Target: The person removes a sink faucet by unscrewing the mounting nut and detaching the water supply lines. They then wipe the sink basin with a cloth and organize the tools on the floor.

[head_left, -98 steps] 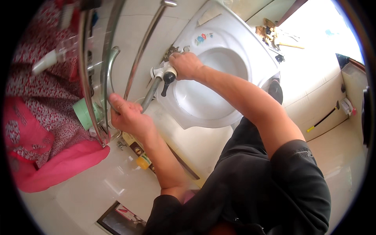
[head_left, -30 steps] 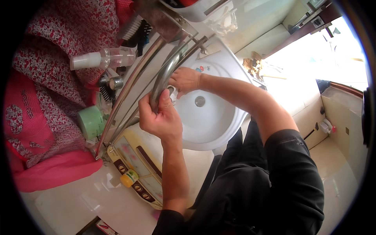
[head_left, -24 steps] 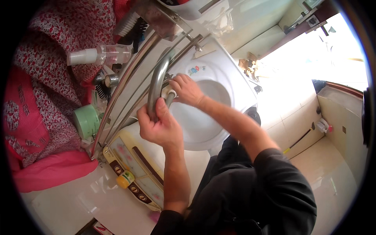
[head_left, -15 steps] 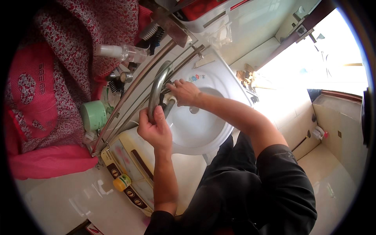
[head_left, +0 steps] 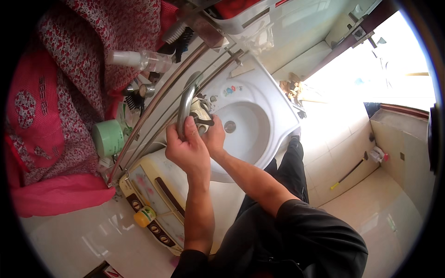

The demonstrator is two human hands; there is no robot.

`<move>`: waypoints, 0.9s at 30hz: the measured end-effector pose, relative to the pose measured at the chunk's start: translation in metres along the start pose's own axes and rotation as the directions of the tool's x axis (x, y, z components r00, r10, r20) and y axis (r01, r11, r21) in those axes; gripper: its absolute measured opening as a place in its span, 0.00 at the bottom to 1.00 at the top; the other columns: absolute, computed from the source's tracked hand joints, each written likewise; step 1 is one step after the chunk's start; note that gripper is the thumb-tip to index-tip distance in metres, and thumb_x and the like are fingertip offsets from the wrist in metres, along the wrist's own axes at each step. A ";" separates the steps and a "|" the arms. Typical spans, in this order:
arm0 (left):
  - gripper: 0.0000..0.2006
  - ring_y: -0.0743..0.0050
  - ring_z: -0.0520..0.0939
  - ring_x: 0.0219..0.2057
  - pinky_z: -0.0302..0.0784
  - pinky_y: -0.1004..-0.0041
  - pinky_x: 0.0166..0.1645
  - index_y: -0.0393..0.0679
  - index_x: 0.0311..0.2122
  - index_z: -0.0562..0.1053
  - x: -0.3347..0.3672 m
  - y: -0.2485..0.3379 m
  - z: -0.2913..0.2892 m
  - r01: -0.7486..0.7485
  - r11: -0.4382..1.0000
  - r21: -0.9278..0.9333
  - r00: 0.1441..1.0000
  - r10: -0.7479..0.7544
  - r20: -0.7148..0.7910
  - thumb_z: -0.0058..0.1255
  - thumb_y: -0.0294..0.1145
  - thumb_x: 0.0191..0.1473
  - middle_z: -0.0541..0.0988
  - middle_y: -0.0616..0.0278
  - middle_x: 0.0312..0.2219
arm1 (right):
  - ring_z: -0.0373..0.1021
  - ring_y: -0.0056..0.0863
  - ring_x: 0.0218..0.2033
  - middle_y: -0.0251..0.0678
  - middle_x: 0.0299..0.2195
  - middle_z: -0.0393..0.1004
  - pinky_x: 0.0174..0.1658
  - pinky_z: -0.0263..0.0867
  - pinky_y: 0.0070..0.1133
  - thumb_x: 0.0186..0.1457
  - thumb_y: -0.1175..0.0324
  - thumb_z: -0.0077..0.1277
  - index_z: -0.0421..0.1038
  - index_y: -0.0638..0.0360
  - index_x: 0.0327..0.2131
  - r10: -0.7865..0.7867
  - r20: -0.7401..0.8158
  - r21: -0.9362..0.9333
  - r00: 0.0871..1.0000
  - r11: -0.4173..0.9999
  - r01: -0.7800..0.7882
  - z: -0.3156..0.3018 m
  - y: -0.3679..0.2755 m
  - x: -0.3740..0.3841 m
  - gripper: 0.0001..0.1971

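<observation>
Silver pipe [head_left: 184, 106]; cream valve [head_left: 199, 111] with a black lever [head_left: 204, 122]. White sink [head_left: 280, 116], red-and-blue print [head_left: 232, 89] near its far corner. Cream washer [head_left: 157, 165] with brown strips [head_left: 168, 193], yellow jar [head_left: 144, 216] by its edge. Mint tub [head_left: 108, 138]. Red-and-white speckled cloth [head_left: 83, 44].

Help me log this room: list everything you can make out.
sink: 1, white, centre
drain: 1, grey, in sink
curved tube: 1, silvery, left of sink
lever fitting: 1, cream and black, beside curved tube
knobbed appliance: 1, cream and brown, lower left
jar: 1, yellow, on knobbed appliance
tub: 1, pale green, left
spray bottle: 1, clear and white, upper left
patterned fabric: count unclear, red-pink, far left
left hand: 1, bare, gripping curved tube
right hand: 1, bare, at lever fitting
sleeves: 2, black, bottom
</observation>
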State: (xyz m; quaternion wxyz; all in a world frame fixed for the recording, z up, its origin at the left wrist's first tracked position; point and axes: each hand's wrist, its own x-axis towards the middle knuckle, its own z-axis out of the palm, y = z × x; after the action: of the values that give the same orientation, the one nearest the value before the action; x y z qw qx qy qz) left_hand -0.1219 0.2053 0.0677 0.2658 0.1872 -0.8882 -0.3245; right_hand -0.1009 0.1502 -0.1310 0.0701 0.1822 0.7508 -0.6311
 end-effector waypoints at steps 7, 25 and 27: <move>0.13 0.82 0.70 0.22 0.68 0.77 0.27 0.35 0.33 0.73 0.007 -0.028 -0.042 -0.048 0.999 -0.016 0.993 0.049 0.109 0.53 0.36 0.64 0.74 0.67 0.20 | 0.65 0.53 0.56 0.55 0.53 0.68 0.57 0.65 0.36 0.46 0.67 0.63 0.62 0.65 0.57 -0.004 0.612 -0.082 0.791 0.994 0.068 -0.058 -0.001 0.038 0.34; 0.12 0.80 0.71 0.20 0.69 0.78 0.28 0.37 0.31 0.71 -0.002 -0.061 -0.071 0.028 0.998 -0.055 0.998 -0.025 0.057 0.56 0.35 0.62 0.75 0.65 0.19 | 0.74 0.33 0.50 0.34 0.38 0.78 0.56 0.68 0.36 0.50 0.66 0.58 0.74 0.50 0.41 -0.065 0.998 0.046 0.013 0.820 0.571 0.000 -0.086 0.147 0.13; 0.12 0.77 0.72 0.19 0.70 0.77 0.27 0.37 0.32 0.71 -0.003 -0.067 -0.070 -0.018 0.999 -0.049 0.999 0.020 0.037 0.57 0.34 0.61 0.75 0.63 0.18 | 0.75 0.32 0.48 0.34 0.36 0.78 0.55 0.68 0.36 0.51 0.66 0.55 0.73 0.51 0.40 -0.125 0.991 0.070 0.043 0.775 0.628 -0.009 -0.086 0.148 0.11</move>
State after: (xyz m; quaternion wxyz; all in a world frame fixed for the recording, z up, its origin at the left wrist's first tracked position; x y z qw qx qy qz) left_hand -0.0679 0.1257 0.0668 0.2567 0.1663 -0.8866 -0.3469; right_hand -0.2677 0.1748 -0.0992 0.3915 -0.4922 0.6511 -0.4249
